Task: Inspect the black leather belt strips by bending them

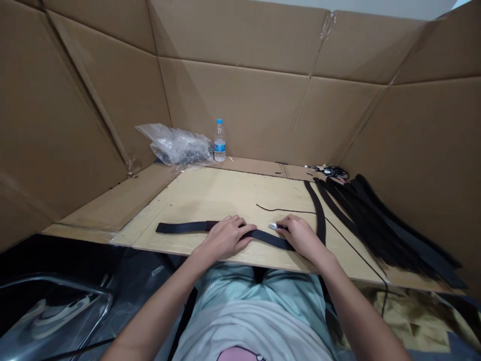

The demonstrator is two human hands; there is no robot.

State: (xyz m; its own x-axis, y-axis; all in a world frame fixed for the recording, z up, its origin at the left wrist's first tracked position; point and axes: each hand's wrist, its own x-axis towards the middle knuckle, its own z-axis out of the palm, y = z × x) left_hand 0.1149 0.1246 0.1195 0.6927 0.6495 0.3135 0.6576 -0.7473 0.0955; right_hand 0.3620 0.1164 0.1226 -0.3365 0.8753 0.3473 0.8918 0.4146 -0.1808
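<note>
A flat black strap [195, 227] lies across the pale wooden board [210, 200] near its front edge. My left hand [224, 236] rests on the strap with curved fingers, pressing it to the board. My right hand [298, 236] sits at the strap's right end, pinching a small white and silver object [274, 226] that is too small to name. Under that hand, the strap's end is partly hidden. A thin black cord [289, 211] runs across the board just beyond my right hand.
A curved black strap [319, 213] and a pile of black straps [379, 225] lie to the right. A clear plastic bag [175, 145] and a water bottle [220, 143] stand at the back. Cardboard walls [240, 100] surround the board.
</note>
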